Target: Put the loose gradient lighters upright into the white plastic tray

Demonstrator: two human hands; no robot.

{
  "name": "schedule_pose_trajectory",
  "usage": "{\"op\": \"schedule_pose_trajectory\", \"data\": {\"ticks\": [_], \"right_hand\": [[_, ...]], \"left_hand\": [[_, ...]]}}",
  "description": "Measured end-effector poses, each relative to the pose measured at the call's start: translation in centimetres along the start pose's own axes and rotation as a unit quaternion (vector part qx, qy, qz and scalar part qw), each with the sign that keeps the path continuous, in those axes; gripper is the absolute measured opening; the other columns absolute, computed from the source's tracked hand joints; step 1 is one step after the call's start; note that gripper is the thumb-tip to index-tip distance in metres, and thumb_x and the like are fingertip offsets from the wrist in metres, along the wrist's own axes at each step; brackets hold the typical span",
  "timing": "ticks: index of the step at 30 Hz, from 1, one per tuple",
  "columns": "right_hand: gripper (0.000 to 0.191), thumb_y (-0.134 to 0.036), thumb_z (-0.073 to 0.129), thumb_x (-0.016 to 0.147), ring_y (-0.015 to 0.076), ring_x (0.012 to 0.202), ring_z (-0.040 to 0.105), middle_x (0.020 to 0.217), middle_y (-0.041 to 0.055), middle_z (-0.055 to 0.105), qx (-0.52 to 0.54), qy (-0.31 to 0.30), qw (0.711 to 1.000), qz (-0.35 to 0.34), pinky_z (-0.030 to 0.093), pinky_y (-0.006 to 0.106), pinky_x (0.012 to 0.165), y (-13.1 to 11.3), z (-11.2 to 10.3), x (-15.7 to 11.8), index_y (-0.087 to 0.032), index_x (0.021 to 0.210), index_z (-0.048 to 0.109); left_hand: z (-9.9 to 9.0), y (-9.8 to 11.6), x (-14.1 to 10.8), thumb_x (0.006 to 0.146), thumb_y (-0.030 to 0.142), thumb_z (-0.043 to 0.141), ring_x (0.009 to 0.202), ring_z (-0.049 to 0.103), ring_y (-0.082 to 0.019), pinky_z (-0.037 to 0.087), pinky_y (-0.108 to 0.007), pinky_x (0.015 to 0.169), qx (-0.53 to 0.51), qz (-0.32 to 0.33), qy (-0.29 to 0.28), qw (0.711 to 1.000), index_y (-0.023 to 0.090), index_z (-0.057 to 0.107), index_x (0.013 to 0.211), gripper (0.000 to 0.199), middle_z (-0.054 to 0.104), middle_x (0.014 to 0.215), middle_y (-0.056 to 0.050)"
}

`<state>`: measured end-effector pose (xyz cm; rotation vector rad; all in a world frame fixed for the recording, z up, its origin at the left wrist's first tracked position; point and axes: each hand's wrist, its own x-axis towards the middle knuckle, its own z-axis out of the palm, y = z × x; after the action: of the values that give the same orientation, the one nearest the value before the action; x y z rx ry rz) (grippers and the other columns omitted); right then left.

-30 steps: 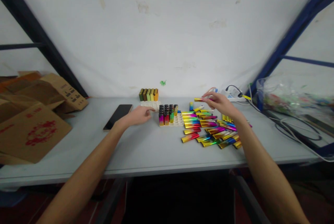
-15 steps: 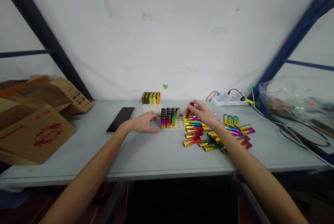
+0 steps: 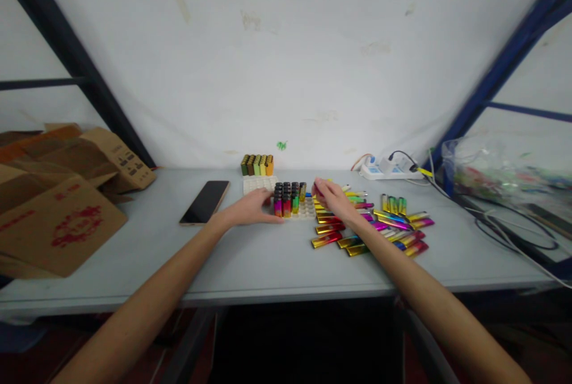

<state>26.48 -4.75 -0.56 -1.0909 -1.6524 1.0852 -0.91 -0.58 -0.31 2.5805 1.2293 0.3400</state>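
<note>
Upright lighters (image 3: 286, 198) with dark tops and shiny coloured bodies fill the left part of a white holed tray (image 3: 307, 211). My left hand (image 3: 250, 208) closes round the tray's left end, its thumb along the front edge and its fingers beside the lighters. Just right of the tray my right hand (image 3: 333, 198) pinches a dark red lighter, mostly hidden by the fingers. Beneath and beyond that hand, many loose metallic lighters (image 3: 328, 229) lie in a heap, in red, gold, green, blue and purple.
A second white tray (image 3: 259, 183) lies behind, with a block of standing lighters (image 3: 257, 164) at the wall. A phone (image 3: 205, 202) lies left, near cardboard boxes (image 3: 80, 223). At the right are a power strip (image 3: 386, 169), cables (image 3: 504, 232) and a plastic bag (image 3: 482, 163).
My left hand has moved slightly right and its thumb has come in against the tray's front. My right hand has turned, so the lighter it holds shows less. The view has shifted slightly.
</note>
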Motion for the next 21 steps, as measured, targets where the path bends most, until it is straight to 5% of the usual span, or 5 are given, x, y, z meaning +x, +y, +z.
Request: {"op": "schedule_pose_trajectory", "data": {"ticks": [5, 15, 21], "right_hand": [[0.066, -0.080, 0.039, 0.092, 0.0094, 0.046, 0.023, 0.052, -0.0052, 0.025, 0.026, 0.050, 0.997, 0.055, 0.019, 0.024, 0.045, -0.09, 0.53, 0.03, -0.023, 0.058, 0.038], [0.044, -0.043, 0.035, 0.098, 0.0115, 0.046, 0.024, 0.050, -0.0049, 0.029, -0.027, 0.076, 0.995, 0.059, 0.020, 0.026, 0.045, 0.42, 0.16, 0.02, -0.024, 0.059, 0.035], [0.048, -0.053, 0.039, 0.098, 0.0108, 0.046, 0.023, 0.050, -0.0049, 0.029, 0.011, 0.079, 0.993, 0.090, 0.020, 0.025, 0.045, 0.06, 0.21, -0.14, -0.023, 0.060, 0.039]], "left_hand": [[-0.09, 0.14, -0.02, 0.067, 0.079, 0.072, 0.089, 0.064, -0.030, 0.050, -0.036, 0.077, -0.008, 0.003, 0.002, 1.000, 0.015, 0.067, 0.104, 0.073, 0.070, 0.101, -0.013], [0.16, -0.31, 0.17, 0.065, 0.083, 0.070, 0.093, 0.064, -0.032, 0.049, -0.037, 0.077, -0.021, -0.002, -0.006, 1.000, 0.016, 0.066, 0.105, 0.078, 0.069, 0.104, -0.013], [0.08, -0.25, 0.14, 0.068, 0.083, 0.068, 0.091, 0.062, -0.031, 0.048, -0.036, 0.076, -0.010, 0.000, -0.016, 1.000, 0.016, 0.063, 0.103, 0.075, 0.067, 0.102, -0.013]]}}
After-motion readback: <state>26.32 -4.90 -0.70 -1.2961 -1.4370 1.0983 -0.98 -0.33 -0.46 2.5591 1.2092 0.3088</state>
